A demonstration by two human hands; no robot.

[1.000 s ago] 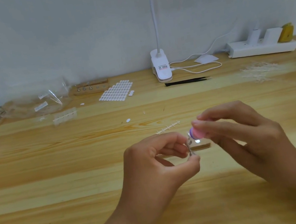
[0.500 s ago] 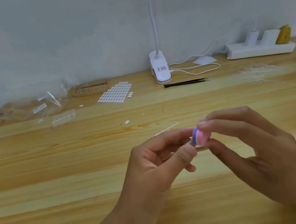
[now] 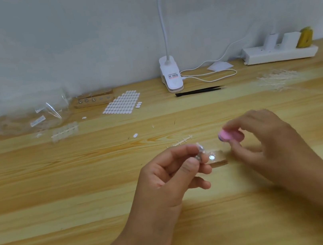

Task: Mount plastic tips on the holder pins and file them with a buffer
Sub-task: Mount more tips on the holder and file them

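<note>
Tip (image 3: 200, 149) on its pin (image 3: 198, 157) is pinched between the thumb and forefinger of my left hand (image 3: 170, 175) and held above the table (image 3: 83, 197). Its free end pokes up and to the right; blur hides the exact tilt. Just beyond my fingertips a wooden block (image 3: 221, 161) lies on the table, with one metal socket (image 3: 211, 157) showing. To the right and a little higher, my right hand (image 3: 264, 142) clamps the pink buffer (image 3: 229, 135) between thumb and fingers, one end facing the tip. A gap separates buffer and tip, so I judge the next stroke needs the buffer brought left and down onto the tip. Nothing stands between them. At the back, from the left, are a bag (image 3: 46, 116), a sticker sheet (image 3: 122, 105), a lamp (image 3: 171, 74) and tweezers (image 3: 198, 91), all well apart from my hands.
</note>
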